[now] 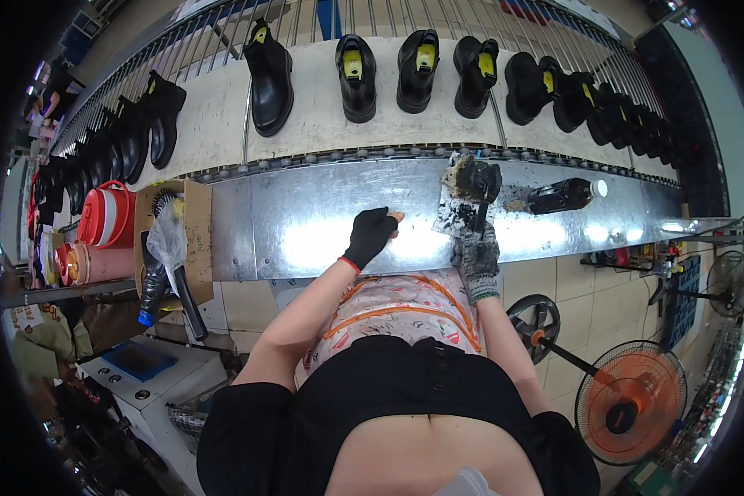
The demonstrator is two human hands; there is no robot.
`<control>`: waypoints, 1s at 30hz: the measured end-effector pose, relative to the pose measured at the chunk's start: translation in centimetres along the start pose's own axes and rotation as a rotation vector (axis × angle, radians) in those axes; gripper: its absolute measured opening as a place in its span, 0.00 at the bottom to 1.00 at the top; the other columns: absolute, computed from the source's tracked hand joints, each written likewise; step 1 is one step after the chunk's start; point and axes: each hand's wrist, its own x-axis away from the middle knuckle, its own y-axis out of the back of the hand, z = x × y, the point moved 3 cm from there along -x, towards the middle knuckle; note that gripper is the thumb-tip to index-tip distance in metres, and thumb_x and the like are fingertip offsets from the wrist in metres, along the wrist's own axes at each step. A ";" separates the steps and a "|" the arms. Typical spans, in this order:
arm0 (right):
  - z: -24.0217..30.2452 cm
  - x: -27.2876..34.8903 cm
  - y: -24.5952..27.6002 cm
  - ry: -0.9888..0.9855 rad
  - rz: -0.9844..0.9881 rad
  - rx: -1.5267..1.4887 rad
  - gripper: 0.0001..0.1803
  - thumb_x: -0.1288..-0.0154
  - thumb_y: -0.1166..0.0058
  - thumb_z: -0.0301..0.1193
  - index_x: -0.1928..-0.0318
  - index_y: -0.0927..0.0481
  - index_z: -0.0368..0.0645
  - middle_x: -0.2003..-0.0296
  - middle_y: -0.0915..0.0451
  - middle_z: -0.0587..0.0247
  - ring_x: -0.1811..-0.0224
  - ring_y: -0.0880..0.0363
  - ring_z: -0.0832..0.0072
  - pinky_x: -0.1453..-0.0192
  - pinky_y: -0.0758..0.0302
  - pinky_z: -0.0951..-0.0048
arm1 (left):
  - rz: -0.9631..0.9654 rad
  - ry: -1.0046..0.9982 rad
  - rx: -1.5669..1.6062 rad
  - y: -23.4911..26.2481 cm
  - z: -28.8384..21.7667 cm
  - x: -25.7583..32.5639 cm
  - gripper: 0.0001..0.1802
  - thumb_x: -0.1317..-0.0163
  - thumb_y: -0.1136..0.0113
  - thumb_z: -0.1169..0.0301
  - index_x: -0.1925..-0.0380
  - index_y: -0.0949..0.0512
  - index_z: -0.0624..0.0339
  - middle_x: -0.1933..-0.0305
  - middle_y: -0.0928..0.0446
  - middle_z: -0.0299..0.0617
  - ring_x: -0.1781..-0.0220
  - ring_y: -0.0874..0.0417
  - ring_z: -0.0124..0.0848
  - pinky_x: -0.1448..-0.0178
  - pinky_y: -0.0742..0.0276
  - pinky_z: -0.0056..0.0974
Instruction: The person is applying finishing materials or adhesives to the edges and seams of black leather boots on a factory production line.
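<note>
Dark-handled brush [481, 192], bristle end caked in dark paste, sits at the right of the shiny sheet-metal counter [306, 223], head resting on a smeared scrap of paper or foil [455, 211] with a yellowish-black glob on it. Right hand [477, 255] in a grey knit glove, fingers pressed together round the brush handle, near edge of counter. Left hand [370, 236] in a black fingerless glove, fingers loosely curled, tips touching bare metal, pinching nothing, left of the brush and apart from it.

Just right of the smeared scrap: a dark brown plastic bottle with white cap [564, 196] lying on its side. Far side: a row of black ankle boots with yellow insides [355, 76] on a pale conveyor belt [215, 116], more boots curving off left and right. Left end of counter: a cardboard box with a clear plastic bag [174, 236], then a red-and-white lidded bucket [107, 215]. Near right, on the floor, an orange pedestal fan [631, 403].

Risks, as judgement:
- Loaded brush could drip or flick paste onto clean metal or the left glove.
- The scrap looks loose, may drag with the bristles.
- The lying bottle could roll if knocked; cannot tell if the cap is tight.
- A paste-slick glove could let the handle slip.
</note>
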 end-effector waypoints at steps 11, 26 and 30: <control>1.6 3.2 -0.7 -0.376 0.203 -0.283 0.12 0.37 0.47 0.30 0.53 0.29 0.46 0.75 0.25 0.70 0.84 0.32 0.84 0.84 0.34 0.80 | -0.016 0.084 0.275 3.4 1.4 2.6 0.11 0.33 0.53 0.66 0.68 0.27 0.62 0.81 0.25 0.38 0.75 0.19 0.27 0.71 0.25 0.29; 2.7 2.7 -3.6 -0.489 0.092 -0.624 0.09 0.38 0.45 0.27 0.59 0.30 0.47 0.77 0.25 0.67 0.83 0.29 0.80 0.83 0.30 0.78 | -0.407 -0.276 0.103 14.9 0.9 -2.7 0.16 0.35 0.49 0.62 0.76 0.21 0.60 0.69 0.19 0.41 0.70 0.19 0.26 0.68 0.26 0.29; 1.2 1.8 -3.1 -0.361 0.094 -0.540 0.07 0.37 0.46 0.32 0.61 0.28 0.46 0.78 0.25 0.69 0.83 0.29 0.82 0.83 0.31 0.78 | -0.708 -0.313 -0.173 24.5 0.9 -6.2 0.26 0.33 0.55 0.52 0.74 0.18 0.61 0.73 0.19 0.44 0.71 0.21 0.26 0.64 0.28 0.30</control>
